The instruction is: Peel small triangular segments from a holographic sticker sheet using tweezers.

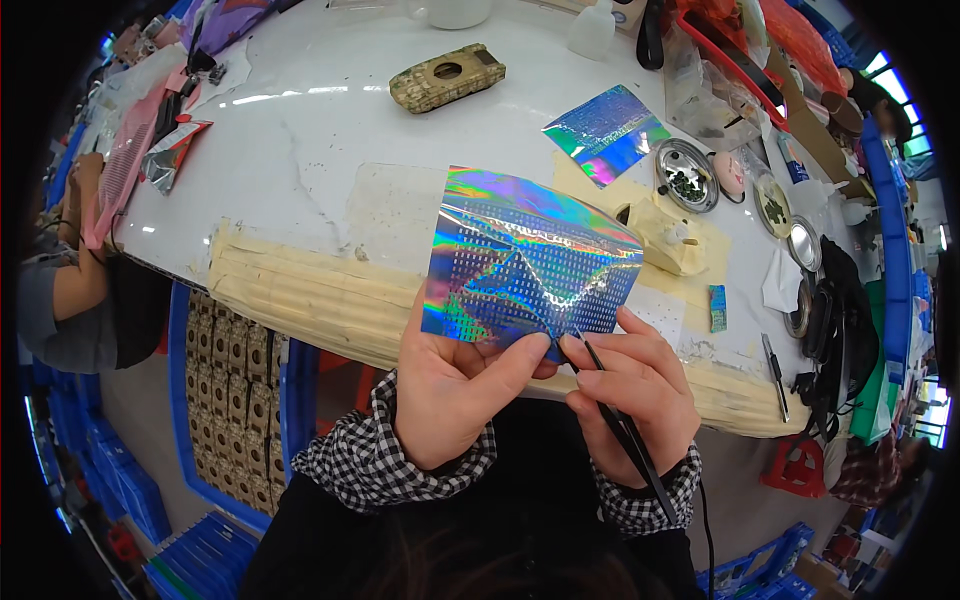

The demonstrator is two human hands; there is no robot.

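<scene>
Holding iridescent sheet (530, 260) in head view: left hand (450, 400), pinching lower edge, thumb in front, other fingers mostly hidden behind. Sheet raised over front edge of desk (290, 170), near its middle. Right hand (640, 400): fingers pinching black tweezers (625, 435), tips at sheet's lower edge beside left thumb; contact cannot be told. Toward desk's far edge: camouflage vehicle hull (425, 94). Near front right corner: slim dark tool (775, 373).
</scene>
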